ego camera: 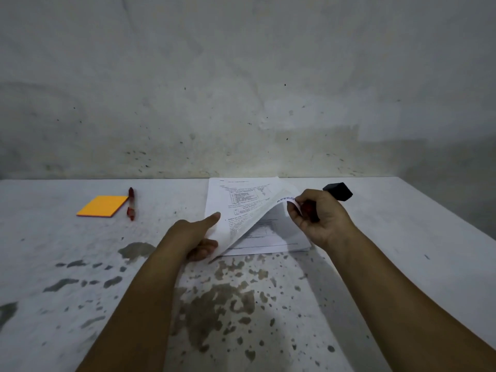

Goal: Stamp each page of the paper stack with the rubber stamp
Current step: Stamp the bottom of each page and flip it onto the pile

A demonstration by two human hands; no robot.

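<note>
Your left hand (200, 237) pinched the top sheet (243, 216) at its near-left edge; sheet was peeled up diag., stamped corner toward your right hand (316, 218). Right hand was curled round the stamp (338, 191), also nipping that corner. Paper stack (271, 237) lay flat betw. hands, next page just left of the stamp, so R is nearer.

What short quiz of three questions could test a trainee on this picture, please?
1. True or false: the right hand holds the stamp while it pinches the top sheet.
2. What lies just right of the orange pad? A) scissors B) red pen C) ruler
3. Fill in: the left hand holds the sheet's ___ edge.

Key: 1 true; 2 B; 3 left. The sheet is lifted off the stack and bears a stamp mark near the right fingers.
</note>
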